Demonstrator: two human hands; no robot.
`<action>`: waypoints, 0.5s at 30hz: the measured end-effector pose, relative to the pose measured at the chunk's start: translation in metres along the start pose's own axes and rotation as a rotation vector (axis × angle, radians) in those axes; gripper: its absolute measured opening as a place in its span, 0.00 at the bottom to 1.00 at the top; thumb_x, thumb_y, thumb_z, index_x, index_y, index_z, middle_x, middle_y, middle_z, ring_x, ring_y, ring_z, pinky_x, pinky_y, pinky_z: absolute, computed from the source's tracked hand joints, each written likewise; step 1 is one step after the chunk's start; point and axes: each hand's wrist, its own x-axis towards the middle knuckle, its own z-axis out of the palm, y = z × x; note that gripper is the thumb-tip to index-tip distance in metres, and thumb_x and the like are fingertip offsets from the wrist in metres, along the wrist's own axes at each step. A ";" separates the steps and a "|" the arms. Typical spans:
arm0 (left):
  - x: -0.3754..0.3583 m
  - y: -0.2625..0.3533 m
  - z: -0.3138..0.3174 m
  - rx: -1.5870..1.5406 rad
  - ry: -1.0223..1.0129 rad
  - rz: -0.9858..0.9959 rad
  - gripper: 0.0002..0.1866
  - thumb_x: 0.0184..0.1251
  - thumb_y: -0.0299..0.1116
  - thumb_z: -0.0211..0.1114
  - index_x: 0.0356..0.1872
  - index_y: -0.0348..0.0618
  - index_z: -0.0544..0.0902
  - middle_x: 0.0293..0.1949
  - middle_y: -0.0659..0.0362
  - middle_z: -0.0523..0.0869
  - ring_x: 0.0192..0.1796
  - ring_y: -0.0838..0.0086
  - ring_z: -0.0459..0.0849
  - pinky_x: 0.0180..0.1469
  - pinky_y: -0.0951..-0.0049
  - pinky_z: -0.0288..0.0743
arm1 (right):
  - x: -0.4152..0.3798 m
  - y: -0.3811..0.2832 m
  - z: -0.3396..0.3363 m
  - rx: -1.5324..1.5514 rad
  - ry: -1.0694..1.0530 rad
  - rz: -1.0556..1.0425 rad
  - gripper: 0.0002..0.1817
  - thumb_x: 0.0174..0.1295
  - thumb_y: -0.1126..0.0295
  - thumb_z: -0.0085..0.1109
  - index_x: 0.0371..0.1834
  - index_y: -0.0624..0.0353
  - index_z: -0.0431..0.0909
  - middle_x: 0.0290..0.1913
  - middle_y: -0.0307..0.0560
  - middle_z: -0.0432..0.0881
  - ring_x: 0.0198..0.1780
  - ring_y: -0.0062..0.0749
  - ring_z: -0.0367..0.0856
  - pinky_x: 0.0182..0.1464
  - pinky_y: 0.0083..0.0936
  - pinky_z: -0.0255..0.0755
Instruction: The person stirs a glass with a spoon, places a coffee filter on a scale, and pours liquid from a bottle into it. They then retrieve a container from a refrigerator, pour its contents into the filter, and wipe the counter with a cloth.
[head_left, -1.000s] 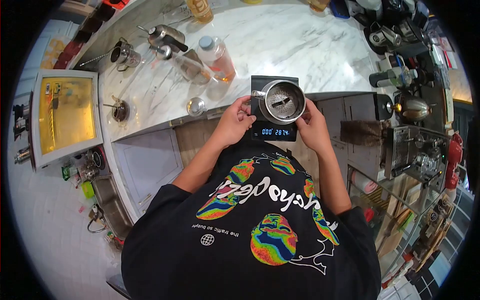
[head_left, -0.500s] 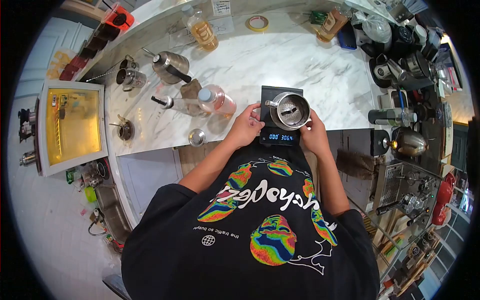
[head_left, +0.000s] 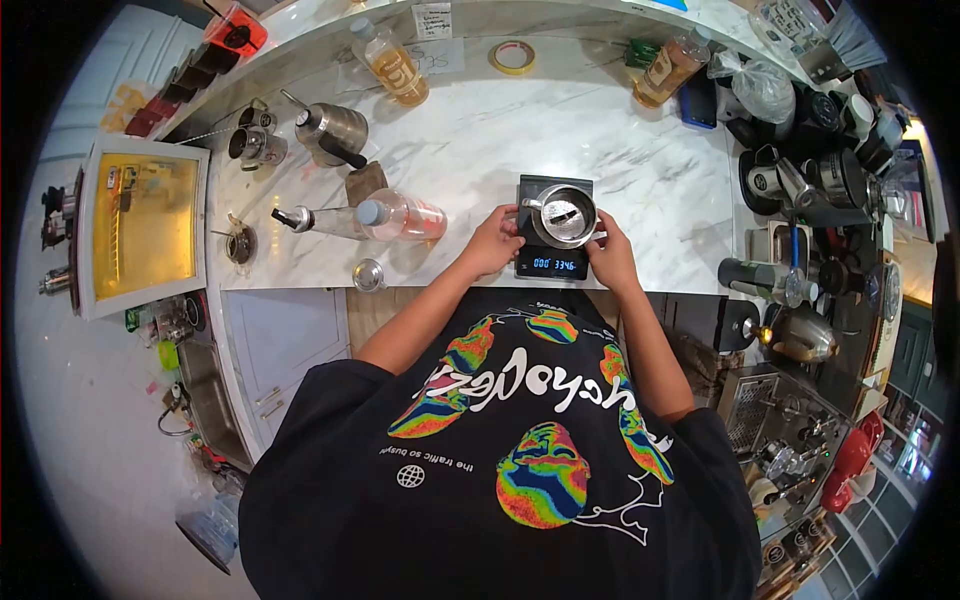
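A black digital scale with a lit blue display lies close to the counter's front edge. On it stands a round stainless steel cup, its inside showing a perforated metal surface with a dark slot-like mark. My left hand grips the scale's left edge between thumb and fingers. At the right side, my right hand has its fingers closed by the scale's edge, close against the cup; its fingertips are partly hidden. The display seems to read 334.6.
Left of my hands are a clear pink-labelled bottle, a small glass and a steel gooseneck kettle. Bottles of amber liquid and a yellow tape roll sit farther back. Steel jugs crowd the right.
The scale with the cup has shifted back from overhanging the counter's front edge to lying within it, both hands moving along. Its reading rose from about 306.4. The camera view has shifted slightly.
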 end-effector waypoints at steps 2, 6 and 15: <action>0.007 -0.004 0.004 -0.003 0.019 0.007 0.34 0.70 0.16 0.65 0.75 0.42 0.65 0.46 0.58 0.77 0.36 0.76 0.83 0.37 0.73 0.81 | 0.008 0.003 -0.004 -0.004 -0.028 -0.004 0.34 0.65 0.82 0.60 0.77 0.59 0.70 0.51 0.52 0.86 0.40 0.33 0.89 0.45 0.30 0.83; 0.016 -0.002 0.013 0.031 0.064 -0.035 0.34 0.70 0.16 0.65 0.75 0.41 0.65 0.45 0.57 0.78 0.36 0.76 0.83 0.37 0.73 0.81 | 0.023 0.016 -0.009 0.009 -0.056 -0.013 0.34 0.64 0.81 0.60 0.77 0.58 0.71 0.52 0.54 0.86 0.40 0.36 0.90 0.46 0.32 0.83; 0.015 0.000 0.024 0.122 0.167 0.028 0.31 0.69 0.22 0.69 0.73 0.39 0.71 0.42 0.58 0.80 0.36 0.77 0.83 0.38 0.74 0.79 | 0.037 0.025 -0.019 0.019 -0.121 -0.035 0.34 0.64 0.79 0.61 0.77 0.57 0.71 0.53 0.54 0.87 0.40 0.37 0.90 0.47 0.33 0.83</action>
